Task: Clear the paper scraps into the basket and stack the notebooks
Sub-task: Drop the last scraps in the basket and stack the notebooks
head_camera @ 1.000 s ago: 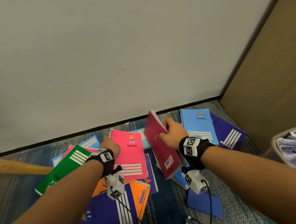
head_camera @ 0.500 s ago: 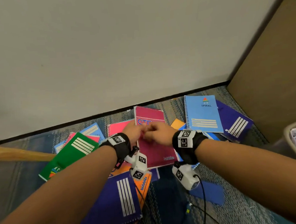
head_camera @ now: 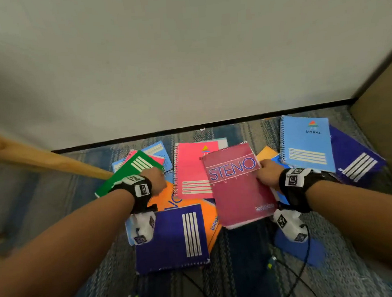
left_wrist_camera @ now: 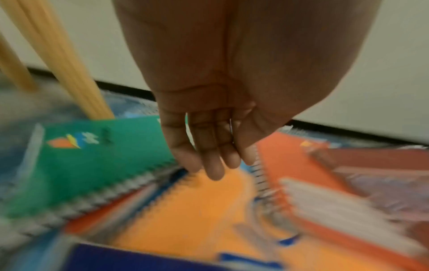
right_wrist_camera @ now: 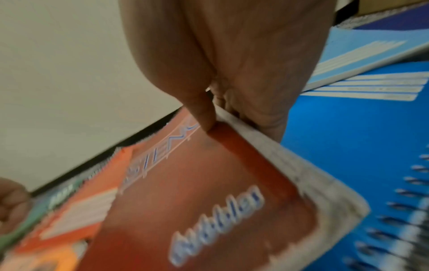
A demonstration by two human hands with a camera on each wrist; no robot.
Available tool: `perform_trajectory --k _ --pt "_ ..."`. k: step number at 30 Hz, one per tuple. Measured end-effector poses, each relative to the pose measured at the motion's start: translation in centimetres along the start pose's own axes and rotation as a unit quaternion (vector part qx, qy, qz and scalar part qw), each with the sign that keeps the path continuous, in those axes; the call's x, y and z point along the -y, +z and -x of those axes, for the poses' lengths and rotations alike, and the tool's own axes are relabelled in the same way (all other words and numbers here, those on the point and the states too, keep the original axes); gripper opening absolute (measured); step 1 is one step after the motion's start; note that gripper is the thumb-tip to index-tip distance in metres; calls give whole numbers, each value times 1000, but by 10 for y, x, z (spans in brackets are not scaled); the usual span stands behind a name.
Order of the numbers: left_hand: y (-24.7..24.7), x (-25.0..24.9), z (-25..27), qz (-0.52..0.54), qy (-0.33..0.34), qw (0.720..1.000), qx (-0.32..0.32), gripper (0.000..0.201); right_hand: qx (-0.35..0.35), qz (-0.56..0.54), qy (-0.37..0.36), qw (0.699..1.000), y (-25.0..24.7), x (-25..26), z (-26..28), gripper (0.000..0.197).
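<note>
Several notebooks lie scattered on the carpet by the wall. My right hand (head_camera: 268, 173) grips the right edge of the maroon STENO notebook (head_camera: 236, 187), thumb on its cover (right_wrist_camera: 204, 117) and fingers under it, holding it tilted above the pink notebook (head_camera: 191, 169). My left hand (head_camera: 156, 179) hangs open with straight fingers (left_wrist_camera: 213, 161) over the orange notebook (left_wrist_camera: 185, 210), right beside the spiral edge of the green notebook (head_camera: 132, 169). A purple notebook (head_camera: 173, 239) lies nearest me. A light blue SPIRAL notebook (head_camera: 307, 141) rests at the right on another purple one (head_camera: 356, 159).
A wooden leg (head_camera: 42, 160) slants in from the left, ending by the green notebook. A white wall with black baseboard (head_camera: 189, 128) closes the back, and a brown panel (head_camera: 386, 118) the right. Cables (head_camera: 289, 271) trail on the carpet near me.
Both hands met on the maroon notebook half a second ago. Since then my left hand has let go and moved left to the green notebook, while my right hand shifted the maroon one rightward.
</note>
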State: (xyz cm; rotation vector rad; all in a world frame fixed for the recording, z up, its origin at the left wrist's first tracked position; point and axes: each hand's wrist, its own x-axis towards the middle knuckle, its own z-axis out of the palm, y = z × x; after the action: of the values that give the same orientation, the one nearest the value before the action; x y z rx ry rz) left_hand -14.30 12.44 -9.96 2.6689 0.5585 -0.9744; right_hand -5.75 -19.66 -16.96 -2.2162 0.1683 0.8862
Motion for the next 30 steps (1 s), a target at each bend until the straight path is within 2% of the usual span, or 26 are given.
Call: perform_trajectory --k 1,3,4,6,7,10,11,13,15,19,20,23,26,28,30 --pt "5 17 -1 -87 -19 996 1 19 3 24 0 1000 1 -5 2 30" --pt "16 41 2 -165 -38 986 4 22 5 12 4 1000 3 -12 3 24" --pt "20 48 2 -165 -44 985 -3 24 6 16 7 1000 0 -14 7 29" --pt "22 56 1 -156 -50 986 -18 34 4 26 14 1000 -1 -9 12 52" --pt "21 55 2 -151 -40 987 -31 36 -2 23 18 1000 -4 -2 21 55" --pt "21 45 -3 -119 -3 992 -51 44 -22 45 28 998 -9 20 39 35" --pt "23 40 -3 -113 14 992 -53 51 -36 66 27 997 -11 22 40 35" --pt "26 30 -3 -117 11 992 -42 68 -48 83 20 995 -14 29 46 35" --pt "31 21 -2 -146 -7 989 -34 74 -50 98 18 994 -15 31 44 32" --pt "41 5 -4 -157 -56 986 -22 46 -62 114 -11 991 -16 40 52 27" --pt "44 3 -6 -159 -63 985 -10 44 -69 113 -17 991 -16 41 52 26" --pt "43 -5 -5 -179 -82 980 30 56 -70 119 -29 990 -18 49 57 22" --pt "40 -6 -3 -177 -91 980 13 59 -64 118 -41 990 -20 55 64 26" --pt "30 -5 2 -129 -70 989 8 55 -66 112 -40 991 -23 56 63 29" --pt "16 -4 2 -91 -15 996 11 51 -62 97 -39 993 -26 57 65 30"
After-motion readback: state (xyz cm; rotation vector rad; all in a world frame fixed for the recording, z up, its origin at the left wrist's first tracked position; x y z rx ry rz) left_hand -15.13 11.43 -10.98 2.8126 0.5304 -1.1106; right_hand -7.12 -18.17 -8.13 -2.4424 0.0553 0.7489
